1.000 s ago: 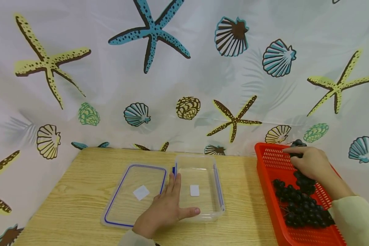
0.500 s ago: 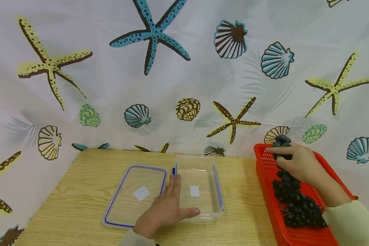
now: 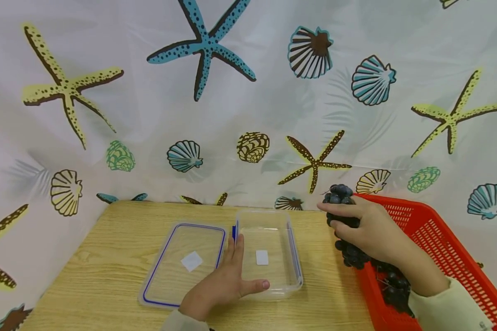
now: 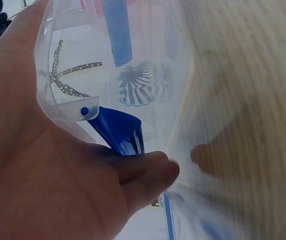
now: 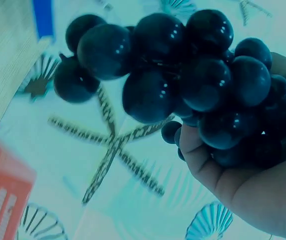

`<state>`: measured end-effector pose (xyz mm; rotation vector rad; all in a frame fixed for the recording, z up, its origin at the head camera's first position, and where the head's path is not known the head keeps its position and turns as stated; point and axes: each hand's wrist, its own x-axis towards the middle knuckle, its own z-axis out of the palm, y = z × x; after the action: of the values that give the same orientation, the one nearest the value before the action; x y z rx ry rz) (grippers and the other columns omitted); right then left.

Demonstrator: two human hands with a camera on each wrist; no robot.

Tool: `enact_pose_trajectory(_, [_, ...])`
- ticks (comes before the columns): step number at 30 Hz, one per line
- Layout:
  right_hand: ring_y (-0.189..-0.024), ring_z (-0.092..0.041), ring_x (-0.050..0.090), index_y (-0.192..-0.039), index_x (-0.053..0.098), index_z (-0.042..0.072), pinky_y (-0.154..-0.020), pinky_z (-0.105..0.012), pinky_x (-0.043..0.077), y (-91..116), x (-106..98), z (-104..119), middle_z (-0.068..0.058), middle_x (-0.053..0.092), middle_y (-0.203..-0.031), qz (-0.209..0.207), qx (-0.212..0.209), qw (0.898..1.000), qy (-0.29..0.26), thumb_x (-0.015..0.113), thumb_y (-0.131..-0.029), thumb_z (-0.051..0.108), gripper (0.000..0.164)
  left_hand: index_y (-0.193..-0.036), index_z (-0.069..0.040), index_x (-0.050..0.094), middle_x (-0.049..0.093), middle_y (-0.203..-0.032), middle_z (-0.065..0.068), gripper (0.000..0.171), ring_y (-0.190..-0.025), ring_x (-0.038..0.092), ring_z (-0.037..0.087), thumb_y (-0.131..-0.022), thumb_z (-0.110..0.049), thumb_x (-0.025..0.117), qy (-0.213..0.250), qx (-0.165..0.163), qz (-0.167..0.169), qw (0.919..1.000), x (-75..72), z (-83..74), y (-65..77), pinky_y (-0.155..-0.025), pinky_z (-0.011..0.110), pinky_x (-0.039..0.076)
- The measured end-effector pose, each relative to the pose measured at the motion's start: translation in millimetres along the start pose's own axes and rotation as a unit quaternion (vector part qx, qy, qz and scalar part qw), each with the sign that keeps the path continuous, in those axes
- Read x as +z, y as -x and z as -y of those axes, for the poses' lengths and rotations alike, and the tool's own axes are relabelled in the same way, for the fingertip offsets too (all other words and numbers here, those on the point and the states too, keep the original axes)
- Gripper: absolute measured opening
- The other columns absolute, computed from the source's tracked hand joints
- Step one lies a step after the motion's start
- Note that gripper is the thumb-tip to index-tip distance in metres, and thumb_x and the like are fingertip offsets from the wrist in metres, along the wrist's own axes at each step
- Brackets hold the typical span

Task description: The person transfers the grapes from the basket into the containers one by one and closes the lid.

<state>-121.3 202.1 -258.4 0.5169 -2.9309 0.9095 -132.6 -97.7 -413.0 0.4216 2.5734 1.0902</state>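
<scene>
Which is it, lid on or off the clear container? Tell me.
Off: the lid lies flat on the table, left of the clear container, whose top is open.

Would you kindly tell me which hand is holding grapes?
The right hand, gripping dark grapes; the left hand holds none, resting against the clear box.

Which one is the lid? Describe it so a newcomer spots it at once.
On the wood-grain table, find the person's left hand by the clear container. Just left of that hand lies the lid, a see-through rectangle bearing a white square. Unlike the container with its raised walls, the lid is flat, with a blue line running round just inside its edge.
</scene>
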Motion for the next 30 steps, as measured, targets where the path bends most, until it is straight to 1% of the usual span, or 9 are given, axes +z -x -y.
enact_pose_trajectory(6, [-0.069,-0.013,0.057,-0.137,0.066,0.030,-0.061,-0.029,0.051,-7,24,18,-0.011,0.058,-0.109,0.032,-0.038,0.999,-0.019,0.067,-0.097,0.015,0.042,-0.162,-0.015,-0.012,-0.004,-0.166,0.024,0.128,-0.141,0.028,0.053,-0.082,-0.070,0.071,-0.015,-0.016,-0.003,0.9998,-2.6,1.0,-2.6,-0.104,0.075,0.023])
enact_pose_trajectory(8, [-0.058,-0.010,0.050,-0.138,0.065,0.030,-0.055,-0.026,0.047,-11,33,20,-0.010,0.057,-0.100,0.043,-0.049,0.998,-0.023,0.066,-0.097,0.014,0.044,-0.162,-0.015,-0.011,-0.002,-0.165,0.024,0.128,-0.140,0.032,0.053,-0.082,-0.070,0.070,-0.017,-0.016,-0.004,0.9997,-2.8,1.9,-3.3,-0.103,0.076,0.023])
enact_pose_trajectory(12, [-0.048,-0.008,0.034,-0.140,0.063,0.032,-0.046,-0.028,0.040,-20,53,22,-0.013,0.063,-0.110,0.052,-0.054,0.997,-0.019,0.066,-0.097,0.015,0.046,-0.162,-0.015,-0.011,-0.002,-0.165,0.024,0.128,-0.137,0.034,0.055,-0.081,-0.071,0.070,-0.015,-0.013,-0.004,0.9998,-1.6,4.0,-4.5,-0.102,0.077,0.024])
enact_pose_trajectory(15, [-0.064,-0.012,0.051,-0.140,0.063,0.034,-0.057,-0.030,0.047,-28,67,24,-0.019,0.058,-0.134,0.052,-0.044,0.998,-0.004,0.065,-0.097,0.018,0.046,-0.162,-0.016,-0.011,-0.002,-0.166,0.024,0.128,-0.137,0.034,0.055,-0.081,-0.072,0.070,-0.019,-0.015,-0.003,0.9997,-0.4,4.6,-5.0,-0.102,0.077,0.025])
enact_pose_trajectory(17, [-0.065,-0.018,0.053,-0.140,0.063,0.034,-0.058,-0.034,0.048,-34,76,24,-0.022,0.054,-0.140,0.058,-0.032,0.998,-0.005,0.065,-0.096,0.019,0.046,-0.162,-0.016,-0.011,-0.002,-0.166,0.023,0.128,-0.139,0.032,0.054,-0.081,-0.072,0.069,-0.022,-0.018,-0.001,0.9996,0.3,4.7,-5.7,-0.102,0.077,0.024])
enact_pose_trajectory(19, [-0.078,-0.020,0.058,-0.140,0.064,0.034,-0.060,-0.034,0.048,-40,84,24,-0.021,0.056,-0.137,0.059,-0.033,0.998,-0.006,0.065,-0.096,0.019,0.046,-0.162,-0.016,-0.010,-0.002,-0.166,0.023,0.128,-0.140,0.031,0.053,-0.081,-0.073,0.069,-0.025,-0.020,-0.001,0.9995,0.7,4.3,-6.2,-0.102,0.078,0.024])
enact_pose_trajectory(22, [-0.056,-0.016,0.047,-0.140,0.063,0.031,-0.051,-0.032,0.043,-50,98,24,-0.017,0.060,-0.130,0.072,-0.033,0.996,-0.029,0.065,-0.095,0.016,0.047,-0.162,-0.016,-0.011,-0.003,-0.166,0.022,0.128,-0.144,0.025,0.051,-0.081,-0.071,0.071,-0.021,-0.024,0.001,0.9995,1.0,4.1,-6.8,-0.101,0.079,0.021])
enact_pose_trajectory(25, [-0.045,-0.010,0.035,-0.141,0.062,0.030,-0.048,-0.028,0.041,-61,113,24,-0.013,0.064,-0.123,0.088,-0.036,0.994,-0.049,0.064,-0.095,0.014,0.049,-0.162,-0.016,-0.012,-0.004,-0.166,0.022,0.129,-0.146,0.021,0.049,-0.080,-0.070,0.072,-0.018,-0.027,0.000,0.9995,1.1,3.9,-6.9,-0.101,0.080,0.019])
enact_pose_trajectory(30, [-0.038,-0.008,0.029,-0.145,0.058,0.030,-0.042,-0.025,0.036,-77,134,24,-0.012,0.068,-0.115,0.124,-0.021,0.990,-0.065,0.064,-0.097,0.014,0.051,-0.161,-0.015,-0.015,-0.004,-0.166,0.023,0.133,-0.146,0.020,0.050,-0.079,-0.071,0.073,-0.012,-0.024,-0.002,0.9996,0.8,3.3,-7.0,-0.098,0.082,0.019])
